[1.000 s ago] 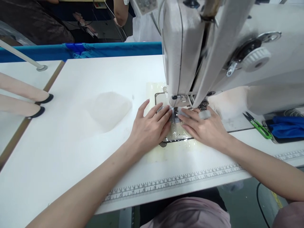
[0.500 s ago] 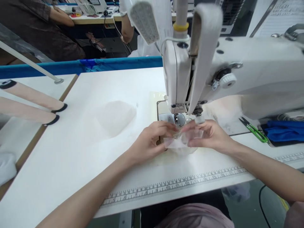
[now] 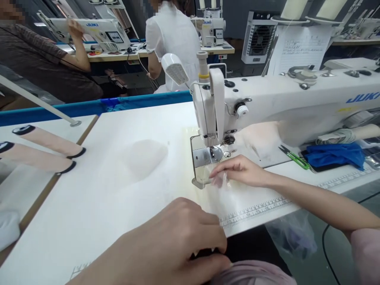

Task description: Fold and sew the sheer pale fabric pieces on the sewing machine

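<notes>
My right hand is closed on a sheer, whitish piece of fabric, just in front of the sewing machine's needle area. The fabric hangs from the fingers over the table edge side. Close to the camera, my left hand is curled above the table's front edge, thumb near the fingers. Whatever it may hold is hidden. Behind the right hand stands the white sewing machine, its metal needle plate exposed. Another sheer, pale piece lies flat on the white table, left of the machine.
Green-handled thread snips and a blue cloth lie to the right. Two pale rolls with dark ends stand at the left. A printed ruler runs along the front edge. Two people sit beyond the blue divider.
My left hand has left the fabric and come back toward my body. The right hand keeps the fabric, drawn slightly away from the needle. The view has tilted up and shifted.
</notes>
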{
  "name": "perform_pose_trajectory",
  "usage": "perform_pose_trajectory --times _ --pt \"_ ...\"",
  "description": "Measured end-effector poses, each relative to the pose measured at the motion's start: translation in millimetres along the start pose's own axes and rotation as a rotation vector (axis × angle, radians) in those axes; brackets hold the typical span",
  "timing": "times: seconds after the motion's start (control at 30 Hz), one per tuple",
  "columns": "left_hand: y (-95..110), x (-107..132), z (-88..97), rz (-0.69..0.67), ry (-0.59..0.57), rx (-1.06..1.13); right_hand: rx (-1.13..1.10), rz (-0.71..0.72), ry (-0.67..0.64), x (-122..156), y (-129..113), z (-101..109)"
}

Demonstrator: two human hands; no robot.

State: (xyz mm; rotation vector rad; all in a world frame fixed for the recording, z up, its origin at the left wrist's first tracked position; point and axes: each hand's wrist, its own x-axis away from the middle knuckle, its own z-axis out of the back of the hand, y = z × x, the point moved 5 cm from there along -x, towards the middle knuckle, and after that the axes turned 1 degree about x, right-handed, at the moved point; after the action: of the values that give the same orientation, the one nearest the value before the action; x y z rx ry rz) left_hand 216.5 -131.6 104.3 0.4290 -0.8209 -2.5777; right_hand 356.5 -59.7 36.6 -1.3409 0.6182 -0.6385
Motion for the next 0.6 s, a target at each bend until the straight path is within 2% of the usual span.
perform_pose_trajectory --times 0.03,0.07,0.13,0.17,0.27,0.37,0.47,0.6 --pt "-4 3 2.3 0.040 0.052 0.017 -0.063 0.012 -0.044 0 -3 -2" --pt "-13 6 8.2 0.102 0.170 0.013 -0.127 0.019 -0.083 -1 -5 -4" --pt "-41 18 25.2 0.287 0.499 -0.058 -0.221 0.016 -0.134 -4 -9 -9" --pt "-56 22 27.2 0.362 0.526 -0.059 -0.245 0.011 -0.143 -6 -11 -12" --pt "-92 29 16.6 0.493 0.314 0.217 -0.254 0.003 -0.146 -11 -16 -22" --pt "-102 45 5.3 0.537 0.168 0.560 -0.202 0.012 -0.124 -15 -18 -32" --pt "-97 66 1.2 0.554 0.195 0.716 -0.136 0.038 -0.081 -19 -15 -39" --pt "-93 83 7.8 0.502 0.424 0.721 -0.064 0.091 -0.144 -32 -16 -55"
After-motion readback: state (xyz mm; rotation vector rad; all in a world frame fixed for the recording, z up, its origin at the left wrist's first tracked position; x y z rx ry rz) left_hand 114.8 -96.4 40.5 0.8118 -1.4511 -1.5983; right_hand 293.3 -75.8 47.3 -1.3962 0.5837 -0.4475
